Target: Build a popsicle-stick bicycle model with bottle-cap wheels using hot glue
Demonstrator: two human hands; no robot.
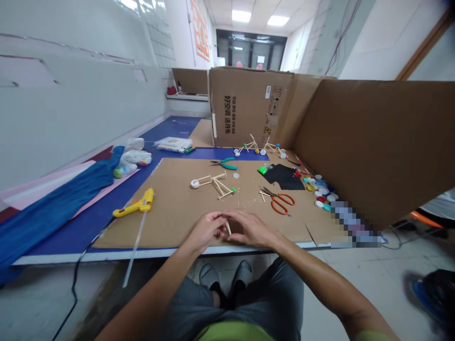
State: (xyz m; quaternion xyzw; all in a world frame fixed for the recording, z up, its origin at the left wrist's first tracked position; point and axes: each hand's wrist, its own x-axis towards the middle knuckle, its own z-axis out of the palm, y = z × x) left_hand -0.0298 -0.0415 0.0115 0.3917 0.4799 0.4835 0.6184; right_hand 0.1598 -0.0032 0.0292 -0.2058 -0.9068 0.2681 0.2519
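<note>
My left hand (pixel 208 230) and my right hand (pixel 251 228) meet over the cardboard sheet near the table's front edge. Between them shows a short pale wooden stick (pixel 228 228), its ends partly hidden by the fingers. The left fingers are closed on it, and the right fingers and thumb curl around it from the other side. Just beyond the hands lies a small frame of wooden sticks (pixel 213 182) with a white wheel (pixel 195 183) at one end and a green piece (pixel 233 190). Orange-handled scissors (pixel 280 199) lie to the right, beside some short stick pieces (pixel 263 195).
A yellow glue gun (pixel 144 202) lies left on the cardboard sheet (pixel 174 208). Teal-handled pliers (pixel 227 164), black material (pixel 284 176) and several bottle caps (pixel 322 192) lie farther off. Stick models (pixel 251 144) stand before a large cardboard box (pixel 245 104); a cardboard wall (pixel 373 147) rises right.
</note>
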